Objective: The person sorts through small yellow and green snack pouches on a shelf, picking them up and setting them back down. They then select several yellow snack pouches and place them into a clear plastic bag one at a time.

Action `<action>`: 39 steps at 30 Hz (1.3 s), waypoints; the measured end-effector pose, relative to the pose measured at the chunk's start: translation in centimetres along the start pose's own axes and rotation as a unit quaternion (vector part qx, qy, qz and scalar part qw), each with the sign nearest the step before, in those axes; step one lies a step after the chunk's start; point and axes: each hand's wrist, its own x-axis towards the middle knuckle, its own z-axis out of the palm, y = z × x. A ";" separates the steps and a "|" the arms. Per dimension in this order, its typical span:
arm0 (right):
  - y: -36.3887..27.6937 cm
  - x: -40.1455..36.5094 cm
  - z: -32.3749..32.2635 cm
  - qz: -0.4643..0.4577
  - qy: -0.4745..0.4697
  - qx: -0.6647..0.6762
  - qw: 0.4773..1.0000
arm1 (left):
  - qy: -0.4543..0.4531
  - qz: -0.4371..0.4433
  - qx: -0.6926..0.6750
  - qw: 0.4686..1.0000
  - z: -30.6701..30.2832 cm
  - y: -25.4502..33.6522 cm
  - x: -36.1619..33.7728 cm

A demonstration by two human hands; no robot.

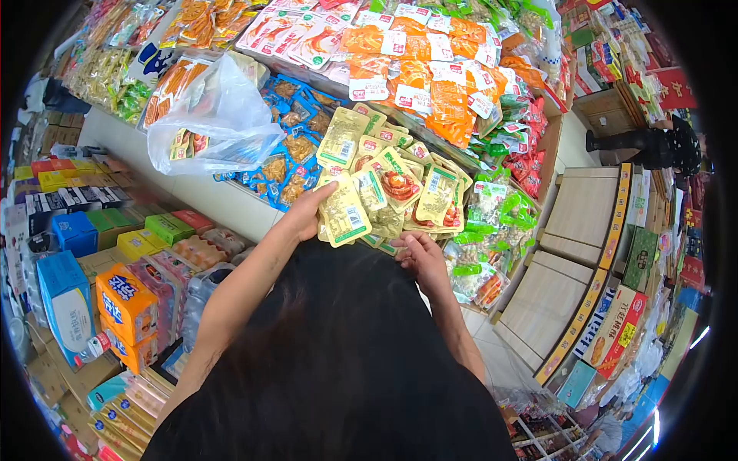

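My left hand (311, 211) grips the edge of a gold snack packet (344, 211), thumb on top, at the near left of a pile of similar packets. Beside it lie more gold packets, one with a red food picture (400, 183) facing up. At the near edge of the pile is my right hand (424, 257), its fingers curled in against the lowest packets. Whatever its fingertips hold is hidden. Left of the pile, a clear plastic bag (219, 127) with some gold packets inside rests over blue snack packets (280, 165).
Orange packets (446, 96) and white-and-pink packets (296, 34) lie behind the pile, green bags (496, 223) to its right. Stacked boxes (127, 300) stand at the left. Wooden shelf boards (550, 288) are at the right. Another person (649, 146) stands at the far right.
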 end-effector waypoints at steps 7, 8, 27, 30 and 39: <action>-3.0 -0.6 3.5 -0.130 -0.070 -0.098 0.984 | -0.071 0.003 0.043 0.997 2.3 -0.9 -2.9; -2.8 -0.3 3.7 -0.150 -0.063 -0.107 0.981 | -0.073 0.005 0.048 0.996 2.4 -1.2 -3.2; -3.1 2.7 7.8 -0.245 0.083 -0.107 0.960 | -0.006 -0.004 -0.015 1.000 -4.0 0.9 -4.8; -4.5 4.5 8.4 -0.251 0.113 -0.173 0.946 | 0.019 -0.010 -0.017 1.000 -5.6 1.9 -4.9; -8.9 10.6 9.5 -0.237 0.117 -0.295 0.918 | -0.001 -0.008 -0.015 1.000 -5.7 5.6 -4.3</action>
